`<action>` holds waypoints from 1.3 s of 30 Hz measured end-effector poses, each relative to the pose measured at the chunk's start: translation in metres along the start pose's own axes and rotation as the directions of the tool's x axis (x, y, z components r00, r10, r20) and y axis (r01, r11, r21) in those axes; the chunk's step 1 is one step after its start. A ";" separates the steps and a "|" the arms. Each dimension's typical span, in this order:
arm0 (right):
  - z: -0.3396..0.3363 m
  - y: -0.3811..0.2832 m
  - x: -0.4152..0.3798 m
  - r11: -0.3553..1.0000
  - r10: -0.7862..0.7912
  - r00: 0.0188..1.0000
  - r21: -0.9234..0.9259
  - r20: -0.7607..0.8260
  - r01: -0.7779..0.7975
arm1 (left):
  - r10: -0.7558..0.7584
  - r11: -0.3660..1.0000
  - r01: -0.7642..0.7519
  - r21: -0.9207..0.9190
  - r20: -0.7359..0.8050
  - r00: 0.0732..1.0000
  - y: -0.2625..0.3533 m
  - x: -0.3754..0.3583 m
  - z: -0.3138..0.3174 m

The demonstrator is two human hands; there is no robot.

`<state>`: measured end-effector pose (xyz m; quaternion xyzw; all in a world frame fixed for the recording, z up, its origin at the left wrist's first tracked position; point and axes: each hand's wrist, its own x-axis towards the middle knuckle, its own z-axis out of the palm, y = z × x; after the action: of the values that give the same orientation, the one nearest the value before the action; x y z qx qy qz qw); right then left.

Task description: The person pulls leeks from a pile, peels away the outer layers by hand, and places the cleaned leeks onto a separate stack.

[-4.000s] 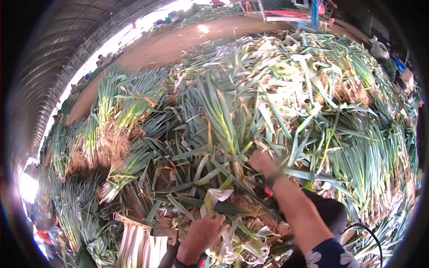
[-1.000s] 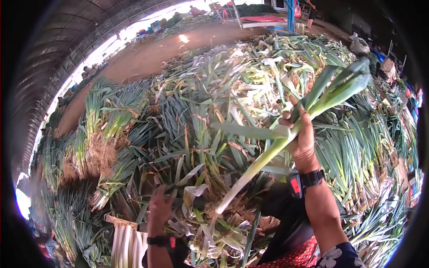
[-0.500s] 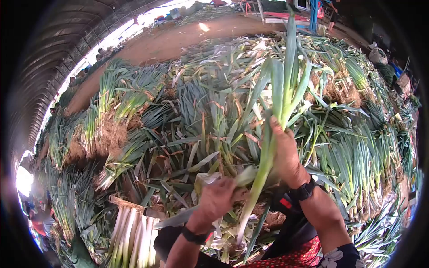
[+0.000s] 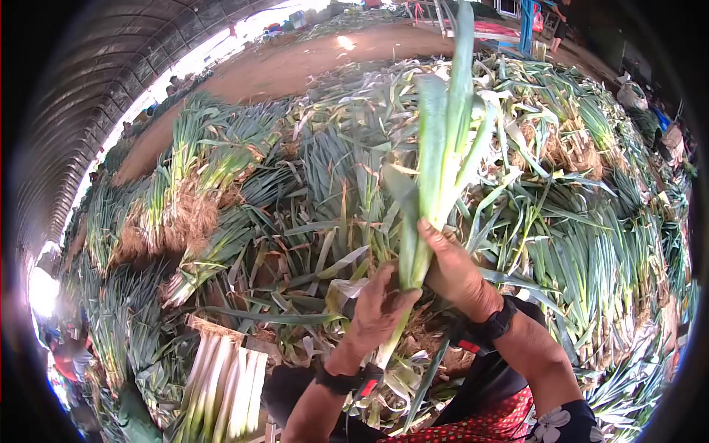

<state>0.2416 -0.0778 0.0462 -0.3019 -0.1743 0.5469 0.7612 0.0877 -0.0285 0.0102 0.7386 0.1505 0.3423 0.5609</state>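
1. Two hands, one leek point(image 4: 441, 170): right hand point(image 4: 459, 277) closed round its stem; left hand point(image 4: 375, 314) half-curled, touching the stem lower down, firmness of hold can't tell.
2. Two black wristbands, one per wrist, below leek's leaves.
3. One row of trimmed stalks point(image 4: 221, 384), left of leek, lower; several, overlapping, exact count unclear.
4. Many rooted leeks point(image 4: 181, 210), farther left.
5. One blue post point(image 4: 526, 28), beyond leek, right.
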 end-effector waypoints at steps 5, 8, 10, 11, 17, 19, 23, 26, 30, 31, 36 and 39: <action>0.015 0.012 0.002 0.998 -0.053 0.998 -0.042 0.031 0.054 | -0.014 0.984 0.047 0.171 -0.187 0.982 -0.004 0.000 0.013; 0.018 0.012 0.005 0.995 -0.090 0.996 -0.046 0.011 0.091 | 0.144 0.939 -0.061 0.340 -0.226 0.964 0.002 0.001 0.012; 0.014 0.015 0.007 0.991 -0.129 0.992 -0.045 -0.012 0.128 | 0.160 0.940 -0.080 0.332 -0.223 0.962 0.002 -0.001 0.016; 0.014 0.016 0.006 0.990 -0.132 0.991 -0.046 -0.015 0.131 | 0.178 0.940 -0.095 0.328 -0.231 0.957 0.002 -0.002 0.017; 0.007 0.018 0.000 0.982 -0.186 0.981 -0.058 -0.063 0.182 | -0.050 0.995 0.056 0.081 -0.072 0.996 0.022 0.001 0.008; 0.006 0.020 0.002 0.973 -0.224 0.973 -0.059 -0.046 0.221 | 0.063 0.979 -0.044 0.197 -0.092 0.994 0.028 0.002 0.012; 0.002 0.018 0.004 0.981 -0.171 0.982 -0.108 -0.079 0.162 | 0.054 0.955 -0.044 0.294 -0.028 0.998 0.021 0.003 0.008; 0.001 0.023 0.009 0.982 -0.163 0.976 -0.120 -0.146 0.146 | 0.100 0.944 -0.067 0.322 -0.086 0.991 0.023 0.002 0.011; -0.007 -0.003 0.018 0.988 -0.102 0.994 0.111 -0.032 0.104 | 0.154 0.890 -0.115 0.442 -0.054 0.987 0.029 -0.016 0.010; -0.010 -0.011 0.020 0.988 -0.108 0.994 0.109 -0.033 0.111 | 0.212 0.883 -0.205 0.422 0.032 0.977 0.028 -0.016 0.002; -0.032 -0.048 0.024 0.940 -0.193 0.981 0.281 -0.026 0.192 | 0.013 0.959 0.013 0.282 -0.090 0.996 0.035 -0.024 -0.030; -0.056 -0.071 0.026 0.903 -0.281 0.958 0.324 -0.051 0.283 | -0.032 0.893 0.141 0.427 -0.252 0.967 0.041 -0.024 -0.054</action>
<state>0.3357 -0.0846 0.0483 -0.1436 -0.1214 0.4519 0.8720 0.0268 -0.0171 0.0472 0.7926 0.3234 0.3596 0.3713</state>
